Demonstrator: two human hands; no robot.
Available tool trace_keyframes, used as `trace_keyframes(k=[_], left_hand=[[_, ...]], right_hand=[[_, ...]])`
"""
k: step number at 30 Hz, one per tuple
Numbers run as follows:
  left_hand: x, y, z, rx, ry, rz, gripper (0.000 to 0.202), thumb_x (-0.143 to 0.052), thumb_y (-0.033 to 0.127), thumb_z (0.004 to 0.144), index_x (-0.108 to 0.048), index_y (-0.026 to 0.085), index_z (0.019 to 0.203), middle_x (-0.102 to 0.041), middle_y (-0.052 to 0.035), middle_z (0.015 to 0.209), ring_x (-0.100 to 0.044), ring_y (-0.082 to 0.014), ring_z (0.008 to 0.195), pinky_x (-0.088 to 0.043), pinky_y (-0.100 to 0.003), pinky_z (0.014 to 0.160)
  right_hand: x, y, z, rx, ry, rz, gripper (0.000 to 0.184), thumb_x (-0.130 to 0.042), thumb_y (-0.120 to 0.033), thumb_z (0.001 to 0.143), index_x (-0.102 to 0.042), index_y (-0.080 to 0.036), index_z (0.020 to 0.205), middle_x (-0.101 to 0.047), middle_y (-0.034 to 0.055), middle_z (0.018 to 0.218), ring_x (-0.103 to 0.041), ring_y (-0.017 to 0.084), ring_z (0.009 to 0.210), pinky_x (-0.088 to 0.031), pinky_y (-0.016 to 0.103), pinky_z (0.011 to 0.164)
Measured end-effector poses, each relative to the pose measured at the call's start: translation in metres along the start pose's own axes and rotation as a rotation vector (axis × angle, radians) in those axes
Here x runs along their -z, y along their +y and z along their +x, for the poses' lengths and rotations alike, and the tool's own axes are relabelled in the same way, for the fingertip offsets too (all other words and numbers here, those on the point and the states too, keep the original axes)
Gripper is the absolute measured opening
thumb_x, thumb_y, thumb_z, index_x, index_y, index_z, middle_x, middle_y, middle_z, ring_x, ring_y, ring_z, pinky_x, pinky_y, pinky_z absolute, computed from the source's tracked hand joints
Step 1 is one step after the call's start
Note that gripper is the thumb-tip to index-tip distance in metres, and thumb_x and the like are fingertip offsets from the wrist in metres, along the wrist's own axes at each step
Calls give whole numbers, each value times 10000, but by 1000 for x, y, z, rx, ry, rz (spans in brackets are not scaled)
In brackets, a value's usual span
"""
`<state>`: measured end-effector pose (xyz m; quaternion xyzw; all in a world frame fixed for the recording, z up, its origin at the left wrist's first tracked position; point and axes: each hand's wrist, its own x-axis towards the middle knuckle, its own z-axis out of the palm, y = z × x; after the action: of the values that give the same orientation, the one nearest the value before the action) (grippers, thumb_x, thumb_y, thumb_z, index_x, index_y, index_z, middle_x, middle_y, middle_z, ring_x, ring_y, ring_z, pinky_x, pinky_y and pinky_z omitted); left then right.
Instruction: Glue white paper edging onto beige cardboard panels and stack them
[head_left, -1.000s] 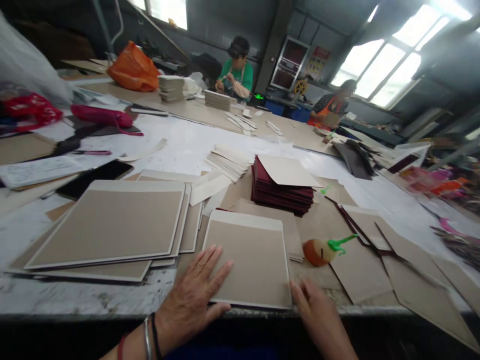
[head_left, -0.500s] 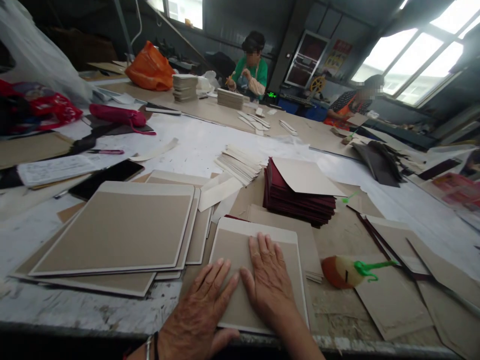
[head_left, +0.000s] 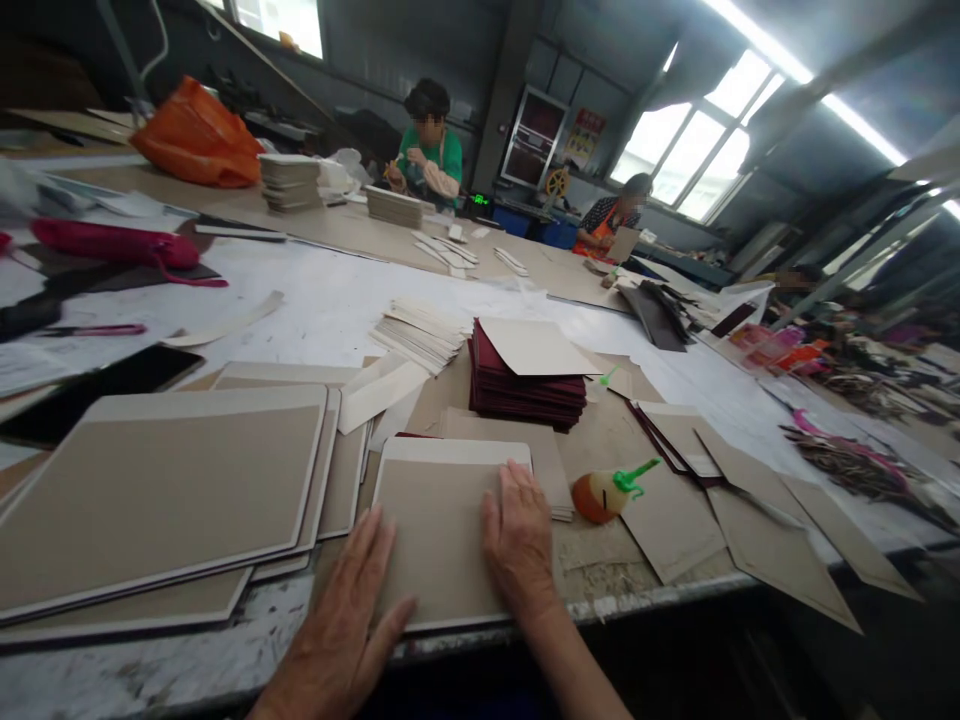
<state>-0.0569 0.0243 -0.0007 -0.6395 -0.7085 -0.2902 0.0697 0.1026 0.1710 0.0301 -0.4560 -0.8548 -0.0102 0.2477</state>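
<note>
Here, the panel (head_left: pixel 435 540) lies under the right grip (head_left: pixel 521 535).

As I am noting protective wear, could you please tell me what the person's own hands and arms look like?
The left hand and right hand are bare, without gloves; no rings can be made out. The right forearm shows no sleeve; the left forearm is largely cut off.

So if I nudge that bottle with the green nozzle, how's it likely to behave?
The bottle would probably roll or rock, since its body looks rounded. It may be heavier at the end away from the nozzle, where darker amber shows. The jutting nozzle might stop a full roll.
</note>
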Motion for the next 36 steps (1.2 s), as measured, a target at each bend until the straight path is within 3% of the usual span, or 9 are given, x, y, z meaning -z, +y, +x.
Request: trace_keyframes(k=[3, 6, 9, 16, 25, 28, 31, 34, 36], left_hand=[[1, 2, -5, 292, 27, -168, 541, -381, 341, 873, -256, 205, 1381, -422, -111, 1367, -413, -235, 1236, -430, -423, 968], [3, 4, 0, 466, 19, -336, 464, -358, 379, 878, -419, 182, 1294, -518, -110, 1281, -458, -237, 1191, -422, -433, 965], [3, 7, 7, 595, 3, -489, 502, -339, 422, 871, -455, 124, 1258, -515, -134, 1273, -444, -240, 1197, -387, -433, 984], [-4, 11, 12, 725, 128, -738, 431, -399, 311, 856, -448, 129, 1242, -521, -146, 1257, -479, -227, 1162, -391, -432, 977], [-6, 12, 11, 768, 166, -799, 395, -406, 317, 831, -518, 151, 1171, -537, -120, 1246, -465, -244, 1175, -357, -457, 1002], [-8, 16, 11, 873, 225, -874, 396, -457, 359, 793, -546, 187, 1139, -574, -79, 1221, -448, -235, 1200, -344, -404, 1029], [-4, 20, 15, 962, 339, -1051, 425, -549, 378, 729, -539, 210, 1120, -576, -66, 1225, -446, -235, 1209, -375, -359, 1016], [14, 21, 25, 1069, 418, -1200, 557, -688, 362, 615, -517, 195, 1118, -594, -92, 1192, -485, -254, 1175, -408, -346, 988], [35, 21, 31, 1160, 379, -1296, 641, -754, 332, 550, -509, 182, 1123, -643, -96, 1093, -541, -269, 1108, -445, -353, 946]], right_hand=[[6, 22, -16, -191, -27, -134, 391, -317, -248, 873, -569, -59, 1104, -590, 221, 1107, -490, 313, 1087, -373, 480, 903], [11, 38, -26, -204, -82, -116, 352, -315, -242, 859, -600, -117, 1022, -625, 177, 1030, -538, 279, 1003, -389, 420, 889], [12, 45, -26, -244, -97, 29, 357, -318, -293, 845, -592, -125, 999, -625, 172, 1016, -548, 268, 984, -399, 390, 884], [21, 41, -19, -367, -143, 240, 459, -329, -404, 806, -564, -77, 1027, -607, 213, 1040, -543, 303, 1014, -412, 407, 879], [15, 27, -21, -381, -52, 293, 515, -323, -361, 774, -560, -14, 1072, -538, 272, 1171, -471, 325, 1146, -338, 428, 980], [26, 22, -19, -459, 30, 465, 481, -411, -402, 749, -570, -71, 1060, -562, 232, 1161, -489, 328, 1122, -347, 447, 969], [48, 14, -13, -584, 46, 813, 477, -524, -445, 724, -526, -132, 1084, -624, 165, 1085, -566, 292, 1030, -435, 401, 886], [70, 4, -10, -679, -24, 1167, 510, -621, -477, 683, -501, -154, 1058, -680, 120, 949, -632, 272, 893, -504, 361, 750], [81, -3, -11, -703, -41, 1298, 513, -670, -473, 657, -518, -166, 1039, -695, 93, 900, -642, 262, 856, -511, 345, 711]])
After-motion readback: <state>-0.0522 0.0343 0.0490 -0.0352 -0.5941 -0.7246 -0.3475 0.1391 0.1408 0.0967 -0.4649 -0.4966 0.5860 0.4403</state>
